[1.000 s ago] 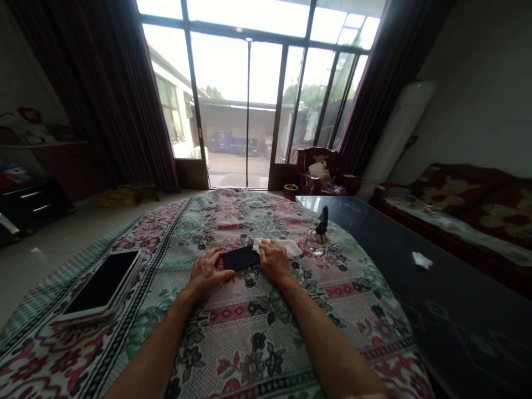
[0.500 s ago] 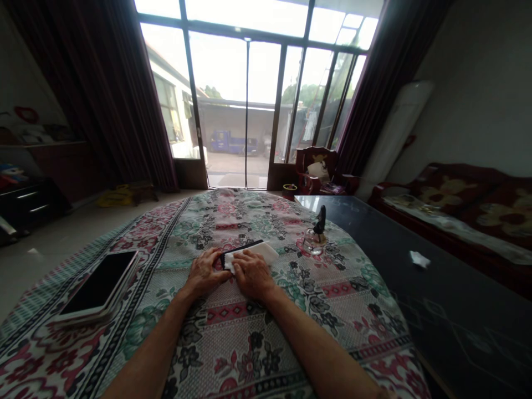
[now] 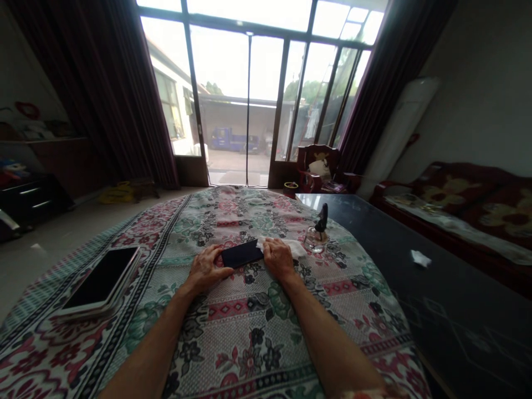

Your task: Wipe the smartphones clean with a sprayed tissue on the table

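Observation:
A dark smartphone [image 3: 242,254] lies flat on the flowered tablecloth [image 3: 249,343]. My left hand [image 3: 206,268] grips its left end between thumb and fingers. My right hand [image 3: 279,259] is closed on a white tissue [image 3: 296,248] at the phone's right end, which it covers. Part of the tissue sticks out to the right of that hand. Just beyond it stands a small clear spray bottle [image 3: 315,241] with a black nozzle.
A tablet [image 3: 103,277] rests on a stack at the left of the table. To the right, a dark low table [image 3: 374,238] carries a crumpled tissue [image 3: 420,259]. A red sofa [image 3: 457,188] is farther right, and glass doors [image 3: 233,111] are ahead.
My right hand has slid right with the tissue, from the middle of the phone to its right end, uncovering the dark screen. My left hand keeps its hold on the left end.

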{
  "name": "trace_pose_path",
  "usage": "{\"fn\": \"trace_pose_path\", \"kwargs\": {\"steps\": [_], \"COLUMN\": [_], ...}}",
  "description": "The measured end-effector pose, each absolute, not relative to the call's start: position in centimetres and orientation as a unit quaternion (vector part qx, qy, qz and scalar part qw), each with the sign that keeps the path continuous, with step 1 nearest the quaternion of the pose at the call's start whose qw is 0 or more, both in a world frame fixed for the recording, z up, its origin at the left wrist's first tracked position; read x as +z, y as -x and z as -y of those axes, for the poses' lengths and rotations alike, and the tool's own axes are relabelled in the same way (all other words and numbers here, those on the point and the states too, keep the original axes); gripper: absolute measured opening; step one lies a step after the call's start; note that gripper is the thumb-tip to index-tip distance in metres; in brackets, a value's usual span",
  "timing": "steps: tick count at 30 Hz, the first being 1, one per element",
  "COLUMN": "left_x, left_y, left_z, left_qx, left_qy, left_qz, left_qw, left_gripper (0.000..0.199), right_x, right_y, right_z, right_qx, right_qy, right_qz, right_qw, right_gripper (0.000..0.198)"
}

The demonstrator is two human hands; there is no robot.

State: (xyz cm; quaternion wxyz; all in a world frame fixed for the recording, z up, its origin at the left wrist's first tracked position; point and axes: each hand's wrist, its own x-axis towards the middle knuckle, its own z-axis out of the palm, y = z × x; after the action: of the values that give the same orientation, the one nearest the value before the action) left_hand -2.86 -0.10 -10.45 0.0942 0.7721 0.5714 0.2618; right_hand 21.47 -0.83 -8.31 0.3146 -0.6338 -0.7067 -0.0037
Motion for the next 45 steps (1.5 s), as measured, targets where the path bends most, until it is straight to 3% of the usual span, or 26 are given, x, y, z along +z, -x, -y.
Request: {"fn": "trace_pose_path", "kwargs": {"steps": [5,17,25,35,42,45], "left_x": [-10.2,-10.4,-9.9,-10.1,-10.2,-10.1], "left_y": [3.0,3.9,3.9,3.9,3.6,3.6], "left_z": [0.1,-0.2,-0.2,-0.1,-0.1,0.0], "left_qx": [0.248,0.235,0.212,0.207,0.209,0.22], "left_qy": [-0.777,-0.79,-0.792,-0.792,-0.787,-0.786], "left_qz": [-0.57,-0.55,-0.553,-0.556,-0.563,-0.56], "left_qw": [0.099,0.134,0.148,0.145,0.139,0.141], "left_gripper": [0.065,0.065,0.067,0.063,0.063,0.062], "right_x": [-8.4,-8.2,-8.3,-8.8,-8.5,-8.0], "right_y": [-19.2,-16.7,-17.2,-18.9,-17.7,-16.7], "right_z": [2.2,3.2,2.7,1.2,1.3,1.5], "right_qx": [-0.002,0.053,0.117,0.059,0.043,0.064], "right_qy": [0.572,0.415,0.351,0.497,0.531,0.509], "right_qz": [0.754,0.877,0.874,0.79,0.815,0.83], "right_qw": [0.323,0.238,0.317,0.354,0.23,0.219], "right_gripper": [0.025,0.034,0.033,0.03,0.043,0.047]}}
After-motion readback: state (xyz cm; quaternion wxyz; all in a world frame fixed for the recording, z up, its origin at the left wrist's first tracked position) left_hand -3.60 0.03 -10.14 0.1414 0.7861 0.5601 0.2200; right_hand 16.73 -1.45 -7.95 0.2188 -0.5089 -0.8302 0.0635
